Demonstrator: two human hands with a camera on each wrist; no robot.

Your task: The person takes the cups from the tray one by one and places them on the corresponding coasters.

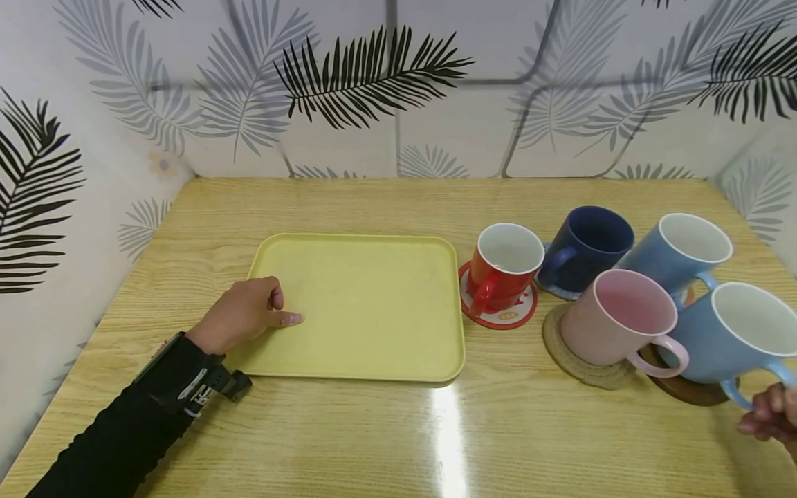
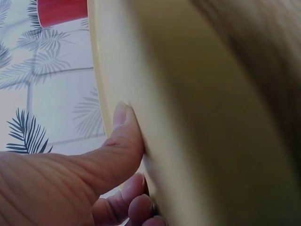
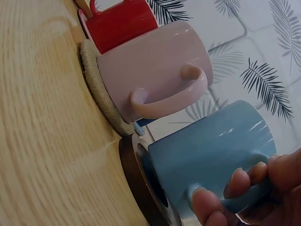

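A yellow tray (image 1: 367, 311) lies on the wooden table, and my left hand (image 1: 249, 311) grips its left edge. In the left wrist view, the thumb (image 2: 124, 136) presses on the tray near the rim, with the other fingers curled at its edge. At the far right my right hand (image 1: 772, 413) holds the handle of a light blue mug (image 3: 214, 155). This mug leans a little over a dark wooden coaster (image 3: 141, 183); whether its base touches is hard to tell. Beside it a pink mug (image 1: 610, 325) stands on a round woven coaster (image 1: 569, 356).
Right of the tray, a red mug (image 1: 498, 277) stands on a red patterned coaster (image 1: 507, 317). Behind are a dark blue mug (image 1: 585, 249) and a second light blue mug (image 1: 666, 252). A leaf-patterned wall covering (image 1: 373, 138) rises behind the table.
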